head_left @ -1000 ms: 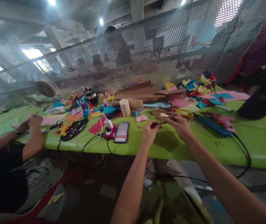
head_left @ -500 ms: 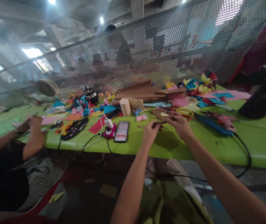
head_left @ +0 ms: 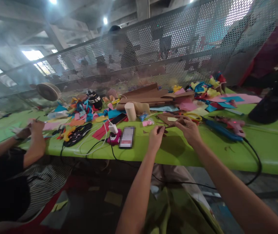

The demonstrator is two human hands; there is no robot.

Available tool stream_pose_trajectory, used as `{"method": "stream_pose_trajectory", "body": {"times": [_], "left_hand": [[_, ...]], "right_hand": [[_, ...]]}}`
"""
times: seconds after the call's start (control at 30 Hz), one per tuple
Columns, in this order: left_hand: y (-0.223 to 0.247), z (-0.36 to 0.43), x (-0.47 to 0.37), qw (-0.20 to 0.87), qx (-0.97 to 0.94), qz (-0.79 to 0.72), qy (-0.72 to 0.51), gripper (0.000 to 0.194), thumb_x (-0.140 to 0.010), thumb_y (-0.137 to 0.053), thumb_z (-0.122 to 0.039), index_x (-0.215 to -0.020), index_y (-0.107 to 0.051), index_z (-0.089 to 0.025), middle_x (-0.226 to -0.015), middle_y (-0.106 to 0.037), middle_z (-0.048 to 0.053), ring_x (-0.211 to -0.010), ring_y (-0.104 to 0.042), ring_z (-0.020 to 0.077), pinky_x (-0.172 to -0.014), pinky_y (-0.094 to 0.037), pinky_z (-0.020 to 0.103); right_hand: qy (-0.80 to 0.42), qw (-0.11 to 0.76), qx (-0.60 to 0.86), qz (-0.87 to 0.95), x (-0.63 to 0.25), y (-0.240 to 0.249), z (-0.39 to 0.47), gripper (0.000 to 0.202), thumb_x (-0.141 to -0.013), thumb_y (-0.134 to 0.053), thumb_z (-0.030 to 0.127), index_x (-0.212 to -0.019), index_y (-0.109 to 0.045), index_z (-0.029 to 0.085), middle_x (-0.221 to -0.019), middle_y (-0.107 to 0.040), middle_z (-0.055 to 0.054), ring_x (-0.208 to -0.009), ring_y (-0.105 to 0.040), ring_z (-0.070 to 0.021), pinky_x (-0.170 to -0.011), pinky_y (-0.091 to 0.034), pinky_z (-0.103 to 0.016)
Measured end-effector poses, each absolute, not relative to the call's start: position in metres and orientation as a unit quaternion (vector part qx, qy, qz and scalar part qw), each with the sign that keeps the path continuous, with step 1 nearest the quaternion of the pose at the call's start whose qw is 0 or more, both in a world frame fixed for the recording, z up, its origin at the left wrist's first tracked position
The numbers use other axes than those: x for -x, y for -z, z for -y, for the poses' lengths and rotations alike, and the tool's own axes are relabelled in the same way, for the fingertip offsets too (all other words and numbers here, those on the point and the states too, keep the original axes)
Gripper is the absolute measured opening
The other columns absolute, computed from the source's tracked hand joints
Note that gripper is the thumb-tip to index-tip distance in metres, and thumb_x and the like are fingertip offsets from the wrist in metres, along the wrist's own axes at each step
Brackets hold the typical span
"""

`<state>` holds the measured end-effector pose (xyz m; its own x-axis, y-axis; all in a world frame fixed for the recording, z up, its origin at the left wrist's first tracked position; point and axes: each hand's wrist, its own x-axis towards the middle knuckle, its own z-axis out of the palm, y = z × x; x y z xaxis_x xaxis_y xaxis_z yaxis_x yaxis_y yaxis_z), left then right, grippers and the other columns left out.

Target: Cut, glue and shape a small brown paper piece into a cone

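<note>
Brown strip spans the gap between two pinches, left hand gripping one end, right hand the other, up above the green table

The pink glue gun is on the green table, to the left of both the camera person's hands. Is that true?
Not quite: in the head view, the pink glue gun is on the green table, but to the right of the left hand and right hand.
</note>
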<state>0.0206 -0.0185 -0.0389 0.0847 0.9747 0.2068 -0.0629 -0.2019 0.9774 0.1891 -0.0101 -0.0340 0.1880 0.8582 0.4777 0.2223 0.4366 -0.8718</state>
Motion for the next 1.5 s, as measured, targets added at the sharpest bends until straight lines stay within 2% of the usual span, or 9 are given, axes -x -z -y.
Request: {"method": "stream_pose_trajectory", "body": {"times": [0.17,0.43,0.57,0.63,0.87,1.1,1.3,1.5], "left_hand": [[0.040,0.017,-0.022,0.477,-0.566,-0.404,-0.537,0.018,-0.082,-0.073,-0.034,-0.085,-0.068,-0.017,-0.079,-0.071,0.004,-0.073,-0.068,0.0152,-0.064,-0.055,0.025],[0.042,0.018,-0.023,0.486,-0.567,-0.403,-0.529,0.016,-0.087,-0.067,-0.031,-0.084,-0.068,-0.015,-0.080,-0.071,0.006,-0.075,-0.069,0.0160,-0.063,-0.055,0.024],[0.040,0.021,-0.024,0.451,-0.600,-0.402,-0.524,0.012,-0.086,-0.068,-0.027,-0.093,-0.071,-0.017,-0.090,-0.074,0.007,-0.083,-0.070,0.0183,-0.073,-0.056,0.029],[0.039,0.022,-0.024,0.423,-0.621,-0.408,-0.519,0.009,-0.084,-0.070,-0.024,-0.091,-0.072,-0.018,-0.089,-0.075,0.007,-0.083,-0.070,0.0187,-0.078,-0.056,0.031],[0.041,0.018,-0.023,0.452,-0.602,-0.425,-0.502,0.012,-0.088,-0.064,-0.026,-0.087,-0.070,-0.016,-0.077,-0.073,0.005,-0.068,-0.069,0.0155,-0.063,-0.054,0.025],[0.037,0.019,-0.022,0.469,-0.605,-0.436,-0.473,0.015,-0.091,-0.059,-0.027,-0.086,-0.068,-0.016,-0.074,-0.072,0.004,-0.065,-0.067,0.0140,-0.060,-0.051,0.023],[0.032,0.025,-0.023,0.411,-0.653,-0.453,-0.447,0.014,-0.093,-0.057,-0.026,-0.088,-0.067,-0.018,-0.075,-0.071,0.002,-0.067,-0.063,0.0151,-0.064,-0.045,0.025],[0.030,0.026,-0.023,0.352,-0.685,-0.472,-0.429,0.023,-0.097,-0.050,-0.026,-0.079,-0.062,-0.019,-0.068,-0.064,0.000,-0.065,-0.058,0.0156,-0.063,-0.039,0.026]], "right_hand": [[-0.266,0.611,0.462,0.585,-0.189,0.033,0.011,0.027,-0.080,-0.071,0.051,-0.067,-0.073,0.027,-0.105,-0.068,-0.007,-0.114,-0.059,-0.0284,-0.102,-0.045,-0.044],[-0.267,0.619,0.469,0.571,-0.190,0.036,0.009,0.030,-0.075,-0.075,0.054,-0.068,-0.073,0.025,-0.111,-0.067,-0.009,-0.113,-0.059,-0.0299,-0.100,-0.046,-0.046],[-0.270,0.616,0.472,0.570,-0.191,0.036,0.009,0.029,-0.074,-0.076,0.054,-0.069,-0.076,0.025,-0.112,-0.067,-0.009,-0.110,-0.060,-0.0301,-0.098,-0.047,-0.046],[-0.271,0.612,0.474,0.572,-0.190,0.037,0.009,0.030,-0.074,-0.076,0.054,-0.068,-0.077,0.025,-0.113,-0.067,-0.010,-0.110,-0.061,-0.0304,-0.098,-0.047,-0.046],[-0.293,0.596,0.470,0.581,-0.190,0.038,0.008,0.033,-0.075,-0.074,0.058,-0.072,-0.081,0.026,-0.115,-0.068,-0.009,-0.114,-0.060,-0.0305,-0.098,-0.046,-0.045],[-0.310,0.592,0.450,0.592,-0.191,0.037,0.008,0.027,-0.078,-0.074,0.054,-0.074,-0.082,0.028,-0.116,-0.067,-0.008,-0.119,-0.058,-0.0295,-0.102,-0.044,-0.044],[-0.314,0.592,0.433,0.603,-0.190,0.037,0.008,0.031,-0.077,-0.074,0.057,-0.070,-0.079,0.027,-0.114,-0.066,-0.008,-0.120,-0.057,-0.0298,-0.103,-0.044,-0.044],[-0.314,0.587,0.424,0.614,-0.188,0.039,0.008,0.033,-0.078,-0.072,0.059,-0.071,-0.078,0.027,-0.113,-0.066,-0.008,-0.121,-0.057,-0.0292,-0.105,-0.043,-0.044]]}}
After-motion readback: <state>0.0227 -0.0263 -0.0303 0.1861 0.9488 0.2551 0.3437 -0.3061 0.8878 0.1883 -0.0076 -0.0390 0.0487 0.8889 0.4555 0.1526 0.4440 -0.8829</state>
